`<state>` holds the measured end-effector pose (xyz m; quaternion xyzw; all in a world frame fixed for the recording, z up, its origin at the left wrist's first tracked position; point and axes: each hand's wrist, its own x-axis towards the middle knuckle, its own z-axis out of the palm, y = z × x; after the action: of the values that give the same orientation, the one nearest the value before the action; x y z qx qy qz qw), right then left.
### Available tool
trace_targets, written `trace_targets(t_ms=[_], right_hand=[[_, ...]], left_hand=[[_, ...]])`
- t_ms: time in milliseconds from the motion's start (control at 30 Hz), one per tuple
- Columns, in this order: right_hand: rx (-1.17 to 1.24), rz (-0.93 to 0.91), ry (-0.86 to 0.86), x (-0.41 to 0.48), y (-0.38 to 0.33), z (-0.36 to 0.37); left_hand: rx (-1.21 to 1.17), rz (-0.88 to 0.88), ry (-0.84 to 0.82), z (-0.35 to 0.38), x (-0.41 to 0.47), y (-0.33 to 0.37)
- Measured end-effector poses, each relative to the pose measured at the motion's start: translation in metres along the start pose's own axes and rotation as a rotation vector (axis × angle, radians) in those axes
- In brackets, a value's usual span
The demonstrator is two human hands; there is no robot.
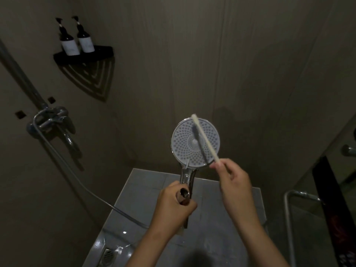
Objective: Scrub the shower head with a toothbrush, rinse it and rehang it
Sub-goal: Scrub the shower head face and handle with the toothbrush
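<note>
Nearest the camera, the left hand (173, 201) is wrapped tight around the chrome handle of the shower head (195, 141), which it holds face-up over the grey tiled floor (146, 182), its hose (77, 176) trailing off toward eight o'clock to the wall mixer tap (52, 120). The right hand (234, 182) pinches the end of a white toothbrush (205, 138) that slants toward eleven o'clock across the nozzle face. Two pump bottles (77, 38) stand on a black corner shelf (83, 55) at ten o'clock.
</note>
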<state>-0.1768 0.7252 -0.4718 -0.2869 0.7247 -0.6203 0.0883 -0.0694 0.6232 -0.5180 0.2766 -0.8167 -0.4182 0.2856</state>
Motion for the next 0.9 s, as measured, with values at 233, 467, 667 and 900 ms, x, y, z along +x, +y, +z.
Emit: trace_targets(t_ms=[233,467,667,900], right_hand=[[-0.005,0.021,0.029,0.013,-0.003,-0.01],[-0.01,0.079,-0.141,0.0,-0.007,0.009],[-0.022,0.028,-0.207,-0.002,-0.009,0.006],[-0.057,0.017,-0.153,0.004,-0.005,0.002]], left_hand=[[0.095,0.086,-0.006,0.002,-0.002,0.002],[0.038,0.032,0.001,0.004,0.0,0.001],[-0.084,-0.08,0.0,0.002,0.002,0.004],[-0.141,-0.106,-0.02,0.001,0.0,0.01]])
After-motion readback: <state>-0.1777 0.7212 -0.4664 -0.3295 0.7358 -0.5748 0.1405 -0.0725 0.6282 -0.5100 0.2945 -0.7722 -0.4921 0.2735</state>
